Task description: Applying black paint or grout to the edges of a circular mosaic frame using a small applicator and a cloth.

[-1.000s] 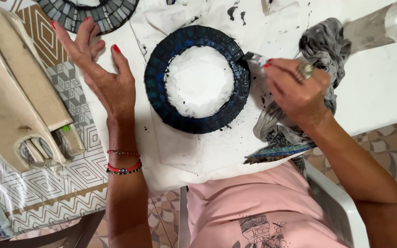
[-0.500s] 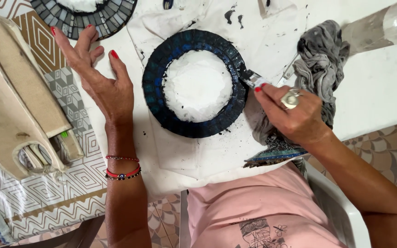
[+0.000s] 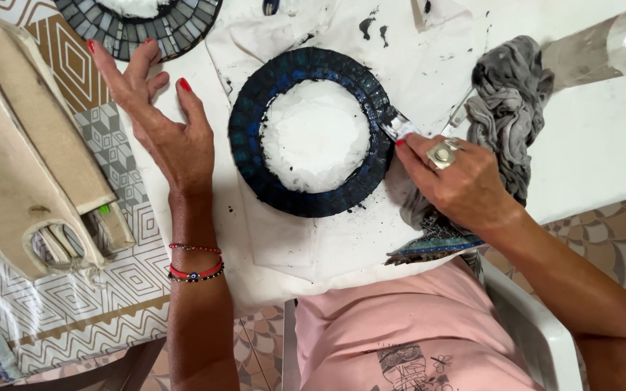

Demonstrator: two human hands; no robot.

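the blue mosaic ring (image 3: 311,130) lies flat on a white cloth (image 3: 291,253) on the bench, its tiles dark with grout and its white centre bare. the right hand (image 3: 458,181) pinches a small flat tool (image 3: 398,124) against the ring's right rim; loose dark crumbs lie below the ring, so the cleaning looks only partly done. the left hand (image 3: 161,123) rests spread and empty, left of the ring. a grey rag (image 3: 505,101) lies right of it, and a second mosaic piece (image 3: 139,22) lies above and to its left.

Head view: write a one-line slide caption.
Right hand works a small tool against a blue mosaic ring; left hand rests open.
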